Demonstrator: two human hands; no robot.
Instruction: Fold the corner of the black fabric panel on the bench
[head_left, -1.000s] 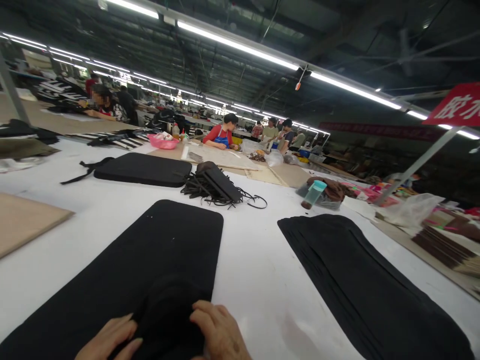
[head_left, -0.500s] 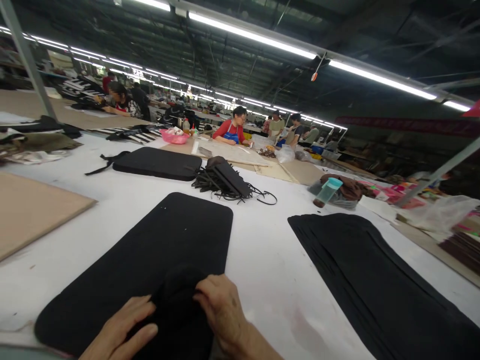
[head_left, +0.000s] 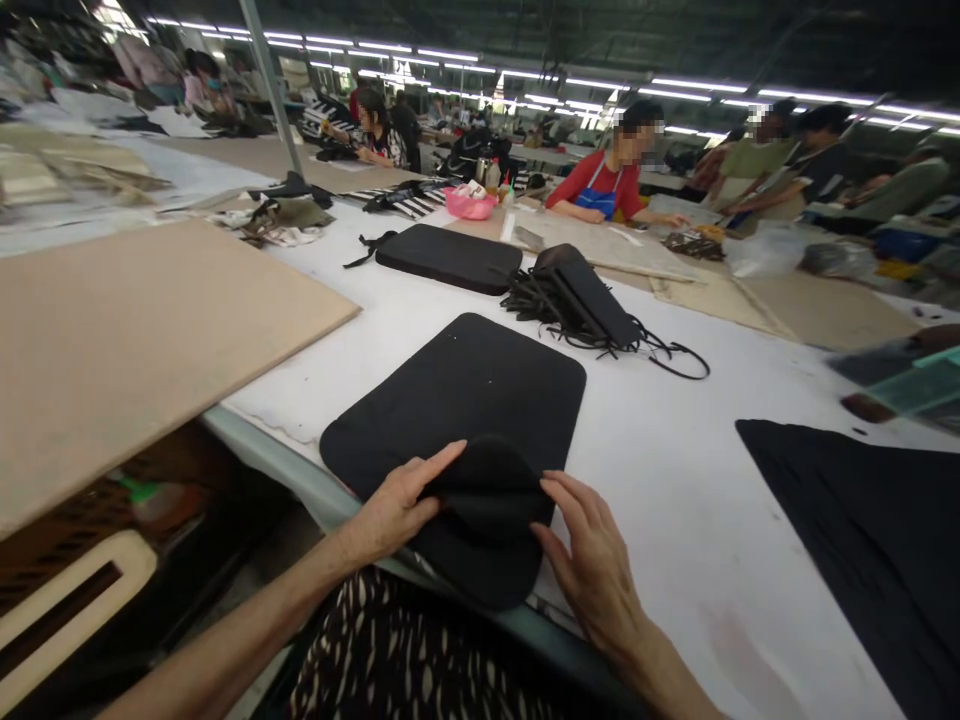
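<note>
A dark panel with rounded corners (head_left: 480, 380) lies flat on the white table near its front edge. Over its near part is a smaller black fabric piece (head_left: 487, 500), bulging upward with a fold across it. My left hand (head_left: 394, 505) grips the left side of this piece, index finger stretched along it and thumb lower down. My right hand (head_left: 592, 545) holds the opposite side between fingertips and thumb. Black on black hides where the piece ends and the panel begins.
Beyond the panel lie a padded black panel (head_left: 450, 258) and a bundle of black straps (head_left: 585, 295). Stacked black fabric (head_left: 862, 540) is at right, near a teal-lidded bottle (head_left: 922, 385). A tan board (head_left: 150, 340) covers the left. A person in red (head_left: 600, 185) works across the table.
The view has swung right-to-left and tilted down, so the table's front edge and my lap now show. My hands stay on the fabric piece, which now stands in a clearer fold.
</note>
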